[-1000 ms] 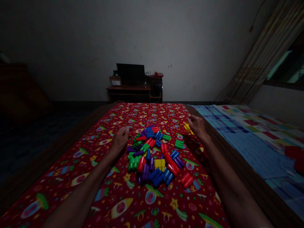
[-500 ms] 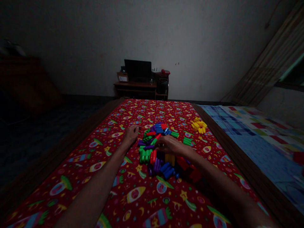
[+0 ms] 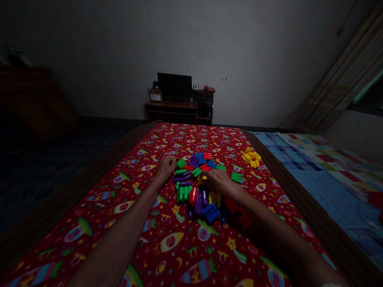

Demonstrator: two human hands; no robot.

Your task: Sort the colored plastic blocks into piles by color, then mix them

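Observation:
A mixed heap of plastic toy building blocks in green, purple, blue, red and yellow lies on a red patterned cloth (image 3: 170, 241). My right hand (image 3: 220, 181) reaches over the heap, its fingers closed on a yellow block (image 3: 202, 179). To the heap's left, my left hand (image 3: 166, 166) rests on the cloth with curled fingers, and nothing shows in it. Close to its fingertips is a green block (image 3: 181, 163). Nearer to me lie another green block (image 3: 183, 193), a purple block (image 3: 198, 207) and a blue block (image 3: 211, 213). My right forearm shades some red blocks (image 3: 239, 211).
A separate pile of yellow blocks (image 3: 251, 158) sits at the cloth's right edge. One green block (image 3: 236, 177) lies between that pile and the heap. Against the far wall, a desk (image 3: 170, 105) holds a dark monitor (image 3: 175, 87). Another patterned cloth (image 3: 317, 175) spreads out on the right.
My right hand has shifted slightly and now has a yellow block in its fingers. Blocks at the heap's far side have moved a little. My left hand stays in place.

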